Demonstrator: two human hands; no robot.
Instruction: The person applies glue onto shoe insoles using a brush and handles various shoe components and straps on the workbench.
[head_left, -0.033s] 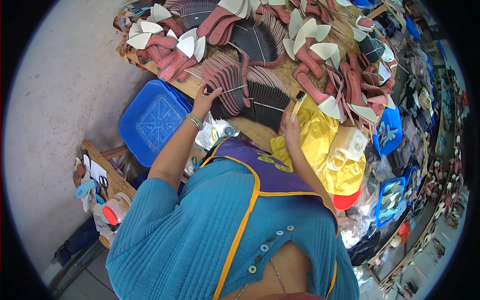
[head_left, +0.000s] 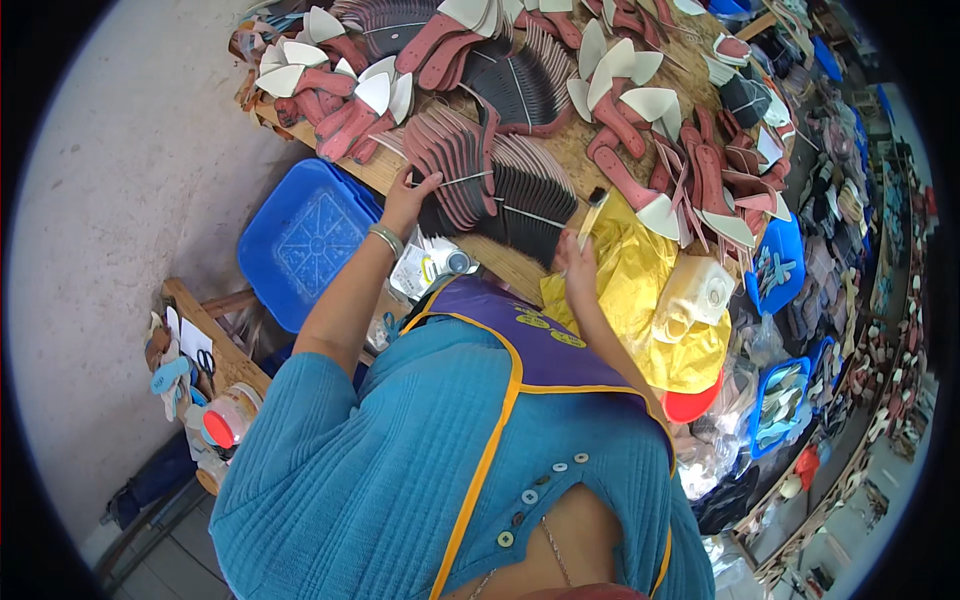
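A fanned stack of shoe insoles [head_left: 445,150], reddish-pink with dark edges, lies at the near edge of the wooden workbench and is tied with a pale cord. At its left end my left hand [head_left: 405,203] grips the stack, thumb lying over the pieces. Beside the insoles, a tied black row of similar pieces [head_left: 530,205] fans out to the right. My right hand [head_left: 580,272] is closed around the pale handle of a small brush [head_left: 589,222], its dark bristles pointing up and away from me. The brush stands just right of the black row, over a yellow sheet.
More reddish insoles with white tips [head_left: 625,110] cover the workbench's far side. A blue plastic basin [head_left: 310,240] stands at left. The yellow sheet [head_left: 630,290] carries a cut-open whitish jug [head_left: 690,300]. Blue trays [head_left: 780,405] of parts line the right.
My right hand and the brush have shifted slightly left and toward me. My left hand stays on the insoles.
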